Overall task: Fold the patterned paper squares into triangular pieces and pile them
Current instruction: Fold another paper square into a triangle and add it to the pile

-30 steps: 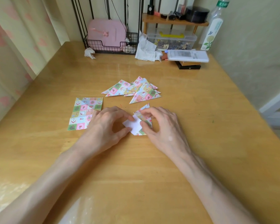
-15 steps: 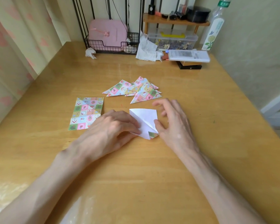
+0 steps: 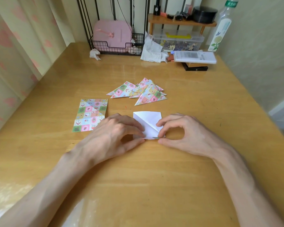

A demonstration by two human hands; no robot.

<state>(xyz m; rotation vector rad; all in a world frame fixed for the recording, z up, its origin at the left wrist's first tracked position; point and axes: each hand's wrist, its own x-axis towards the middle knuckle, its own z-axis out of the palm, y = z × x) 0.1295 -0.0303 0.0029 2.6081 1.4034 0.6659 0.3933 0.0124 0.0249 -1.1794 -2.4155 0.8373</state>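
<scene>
A paper square [image 3: 147, 119] lies white side up on the wooden table [image 3: 154, 185], with a diagonal crease and a sliver of pattern at its near edge. My left hand [image 3: 111, 138] pinches its near left corner between thumb and fingers. My right hand [image 3: 187, 135] pinches its near right corner, thumb and forefinger curled into a ring. Beyond it lies a pile of folded patterned triangles [image 3: 143, 92]. A stack of unfolded patterned sheets [image 3: 90, 117] lies to the left, partly behind my left hand.
At the table's far edge stand a black wire rack with a pink case [image 3: 113, 36], crumpled tissues [image 3: 152, 49], a clear plastic box [image 3: 179, 40], a white remote [image 3: 193, 57] on a dark box and a tall bottle [image 3: 221, 28]. A curtain hangs at left.
The paper was opened out from a small folded piece to a flat white square. Both hands slid to its near corners; my right hand went from flat beside it to pinching it.
</scene>
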